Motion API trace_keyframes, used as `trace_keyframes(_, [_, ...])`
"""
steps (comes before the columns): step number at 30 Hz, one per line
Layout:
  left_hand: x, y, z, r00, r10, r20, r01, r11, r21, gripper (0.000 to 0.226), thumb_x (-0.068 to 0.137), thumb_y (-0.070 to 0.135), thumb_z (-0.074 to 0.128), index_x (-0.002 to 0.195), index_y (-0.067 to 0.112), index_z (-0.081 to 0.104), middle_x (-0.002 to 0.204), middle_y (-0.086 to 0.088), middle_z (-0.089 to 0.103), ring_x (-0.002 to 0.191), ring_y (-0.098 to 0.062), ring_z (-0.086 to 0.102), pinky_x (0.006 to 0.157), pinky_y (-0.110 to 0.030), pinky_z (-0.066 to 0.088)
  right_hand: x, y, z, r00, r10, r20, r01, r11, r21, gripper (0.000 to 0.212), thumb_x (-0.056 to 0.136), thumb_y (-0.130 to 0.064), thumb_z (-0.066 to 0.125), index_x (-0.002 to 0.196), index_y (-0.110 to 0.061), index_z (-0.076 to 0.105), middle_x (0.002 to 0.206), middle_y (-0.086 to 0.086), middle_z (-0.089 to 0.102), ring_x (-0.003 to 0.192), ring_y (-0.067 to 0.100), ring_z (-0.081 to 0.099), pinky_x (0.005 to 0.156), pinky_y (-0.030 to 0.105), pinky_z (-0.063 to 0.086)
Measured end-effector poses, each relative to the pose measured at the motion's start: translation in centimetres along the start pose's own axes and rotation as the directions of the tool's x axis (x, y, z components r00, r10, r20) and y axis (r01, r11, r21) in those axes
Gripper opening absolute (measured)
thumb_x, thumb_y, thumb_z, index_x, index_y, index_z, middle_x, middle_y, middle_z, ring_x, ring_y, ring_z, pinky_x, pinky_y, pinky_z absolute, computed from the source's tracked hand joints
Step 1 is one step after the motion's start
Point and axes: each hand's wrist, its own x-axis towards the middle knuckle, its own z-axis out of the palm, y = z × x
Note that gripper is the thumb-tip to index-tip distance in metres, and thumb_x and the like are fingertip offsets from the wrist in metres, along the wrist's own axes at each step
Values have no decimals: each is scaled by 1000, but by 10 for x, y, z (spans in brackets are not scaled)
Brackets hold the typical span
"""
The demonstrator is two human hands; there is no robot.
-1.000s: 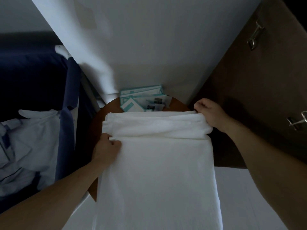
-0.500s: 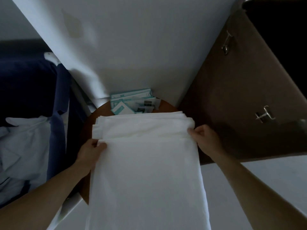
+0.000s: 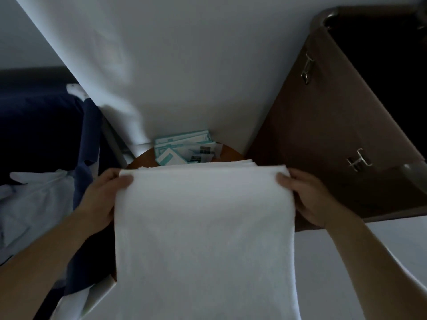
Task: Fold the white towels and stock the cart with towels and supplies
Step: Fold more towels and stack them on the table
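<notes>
The wall (image 3: 184,65), white, is taking up the upper middle of the view. The towel (image 3: 203,239), white and smooth, is running from the hands down to the lower edge of the view. Its far edge is being held above the table, over a stack (image 3: 231,163) of folded white cloth whose layered edges are showing just beyond it. Whether the towel is touching the stack cannot be told. A brown panel (image 3: 323,135) is standing at the right, meeting the wall at the corner. A dark blue bag (image 3: 41,125) is hanging at the left, with pale linen (image 3: 34,204) bunching just beside it. A pale surface (image 3: 346,255) is showing at the lower right, below the panel.

The left hand (image 3: 101,197) is holding the towel's far left corner: the grip is pinching the cloth, thumb on top, fingers hidden beneath. The right hand (image 3: 309,197) is holding the far right corner likewise, the grip pinching the cloth with the thumb on top. Both forearms are reaching in bare from the lower corners.

The table (image 3: 141,159), round and brown, is showing only as an arc beyond the towel, set in the corner. Teal-and-white packets (image 3: 182,148) are lying on it against the wall, just behind the stack. Two metal clasps (image 3: 307,69) are sitting on the panel, one high, one lower and near the right hand.
</notes>
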Motion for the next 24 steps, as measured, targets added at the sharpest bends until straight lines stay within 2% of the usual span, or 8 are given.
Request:
trace_keyframes(2, [24,9,9,997,72,-9,-71,995,73,8,97,10,57,91,15,56,90,-10,59,73,-21,54,66,-36,46,24,-9,3,996,-35,-82,29,997,-74,20,96,-17,60,110,-4,65,100,7,73,86,21,68,84,42,54])
trace_keyframes(4, [50,-3,15,993,106,-48,-87,952,295,4,96,16,60,100,16,61,101,-13,64,78,-24,57,72,-39,51,52,-1,12,985,-28,-171,0,987,-163,27,95,-22,64,112,-1,63,103,11,69,92,26,64,90,47,52])
trace_keyframes(8, [65,-39,26,995,74,-71,-16,794,608,46,97,24,59,140,9,48,132,-14,57,115,-32,57,95,-40,46,83,45,23,951,-41,-307,-79,926,-370,30,93,-24,67,118,-8,63,111,10,66,98,26,63,93,49,53])
trace_keyframes(12, [37,-60,26,992,122,-36,-81,823,562,65,93,31,65,148,12,36,145,-10,44,126,-32,50,101,-44,44,71,75,25,941,-101,-324,-77,865,-496,48,89,-34,68,129,-10,55,120,8,62,107,31,61,94,50,51])
trace_keyframes(16, [-3,-92,12,991,132,-29,-77,727,682,59,88,34,69,137,7,48,130,-10,53,117,-31,55,96,-43,50,52,95,26,948,-88,-307,-96,837,-539,59,89,-38,67,136,-9,48,129,11,58,115,34,58,98,46,48])
trace_keyframes(19, [-31,-121,-1,998,16,-57,23,779,626,68,83,49,70,133,6,52,129,-10,57,113,-29,57,97,-44,51,31,109,33,950,-94,-299,-100,812,-575,60,91,-40,65,139,-9,46,133,12,56,118,34,57,96,38,47])
trace_keyframes(21, [-46,-143,-9,997,-57,-60,81,812,578,83,80,61,67,139,7,48,134,-10,57,116,-28,58,100,-46,51,15,118,36,953,-84,-290,-108,803,-586,65,91,-44,62,144,-12,41,138,11,54,123,34,55,100,41,46])
trace_keyframes(24, [-69,-163,-13,994,-96,-48,107,829,549,80,84,61,64,141,7,46,134,-10,58,115,-27,58,99,-46,51,-12,132,36,953,-50,-300,-155,770,-619,74,92,-51,58,151,-15,32,146,10,47,129,34,50,104,45,44])
